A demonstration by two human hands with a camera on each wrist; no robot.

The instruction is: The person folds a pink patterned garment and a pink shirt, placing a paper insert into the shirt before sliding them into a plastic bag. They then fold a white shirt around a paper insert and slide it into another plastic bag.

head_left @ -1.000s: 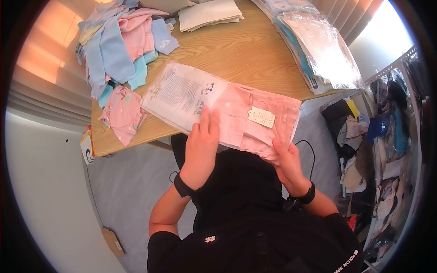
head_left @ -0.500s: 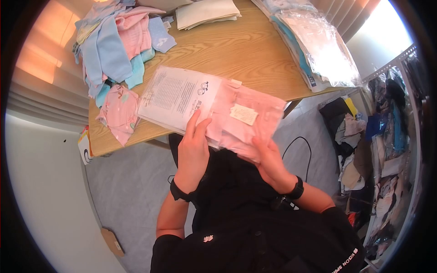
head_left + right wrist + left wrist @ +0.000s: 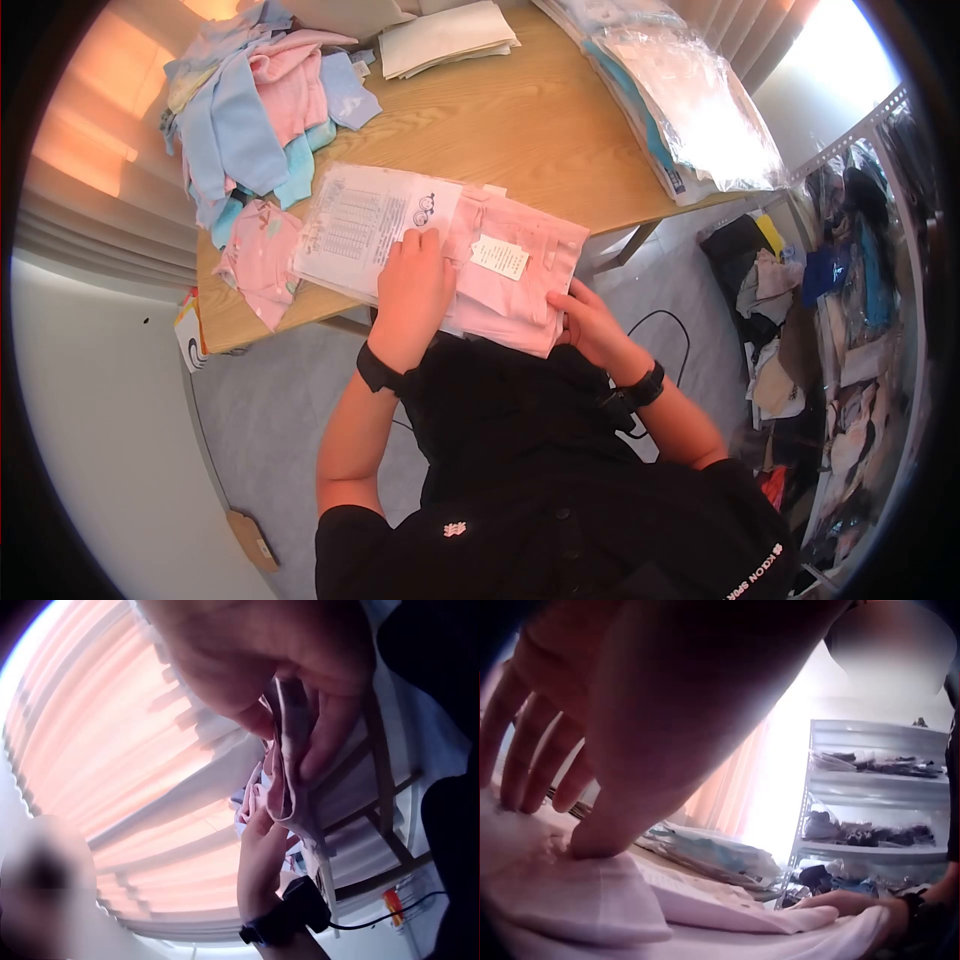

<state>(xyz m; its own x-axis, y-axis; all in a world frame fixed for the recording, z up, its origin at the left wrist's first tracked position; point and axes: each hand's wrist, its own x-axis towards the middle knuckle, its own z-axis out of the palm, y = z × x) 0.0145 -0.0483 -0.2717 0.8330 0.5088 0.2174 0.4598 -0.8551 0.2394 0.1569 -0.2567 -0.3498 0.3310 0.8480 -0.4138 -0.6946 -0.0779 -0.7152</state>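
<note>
A folded pink garment with a cream hang tag lies half inside a clear printed plastic bag, over the table's near edge. My left hand is on top where the bag meets the garment; in the left wrist view its thumb and curled fingers pinch up the bag's film. With the thumb above and fingers below, my right hand pinches the garment's right edge. The folded layers show between thumb and fingers in the right wrist view.
A pile of pastel clothes covers the table's left side, with a pink patterned garment near its front. White sheets are stacked at the back; bagged garments lie at the right. A shelf of clothes stands beyond the table's right edge.
The bag and garment have shifted left and nearer to me. My left hand's fingers, straighter before, are now curled at the bag. My right hand has moved left with the garment's edge.
</note>
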